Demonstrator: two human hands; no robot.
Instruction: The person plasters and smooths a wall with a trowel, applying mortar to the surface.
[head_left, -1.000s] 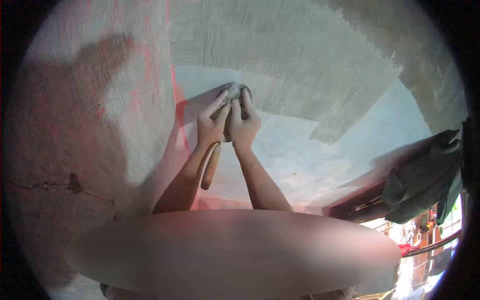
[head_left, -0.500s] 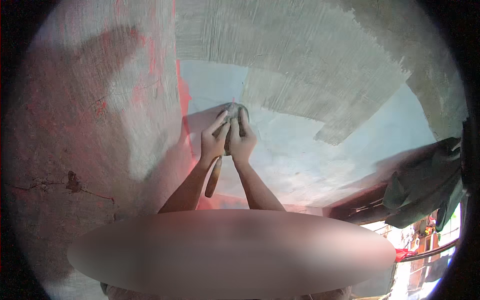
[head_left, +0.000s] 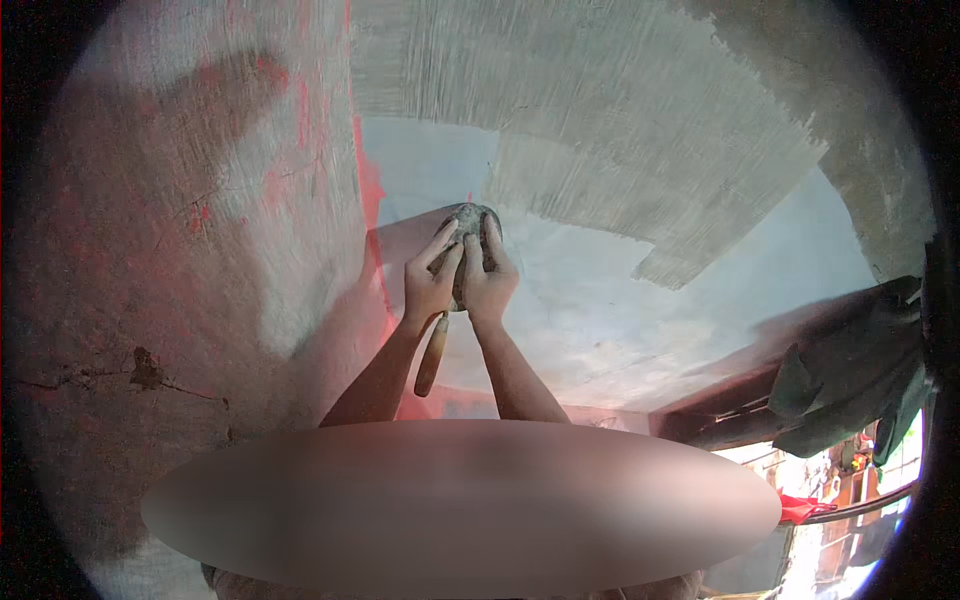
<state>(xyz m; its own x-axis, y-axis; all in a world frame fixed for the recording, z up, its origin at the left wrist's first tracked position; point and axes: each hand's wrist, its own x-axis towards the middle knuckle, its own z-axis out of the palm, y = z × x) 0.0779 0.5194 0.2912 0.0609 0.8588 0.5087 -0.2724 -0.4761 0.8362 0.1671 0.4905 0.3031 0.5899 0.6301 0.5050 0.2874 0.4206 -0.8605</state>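
Both hands are raised together in front of the wall, wrapped round a grey, rounded trowel blade (head_left: 471,219) that looks coated with mortar. My left hand (head_left: 428,287) grips its left side, thumb lying across the middle. On the right side, my right hand (head_left: 490,288) is closed round the edge with its thumb beside the left one. A wooden trowel handle (head_left: 431,358) slants down below my left wrist, touched by neither hand. Palms and fingers hide much of the blade and the join to the handle.
A rough, cracked wall (head_left: 150,280) with reddish patches stands at the left. Combed grey plaster (head_left: 600,130) covers the upper part, beside smooth bluish-white plaster (head_left: 560,300). Dark cloth (head_left: 850,360) hangs at the right, above a bright opening. A blurred oval masks the lower middle.
Both hands and the trowel appear slightly farther right in the picture, with the grip much the same. The lighting looks darker, and the blade's grey coating shows more clearly.
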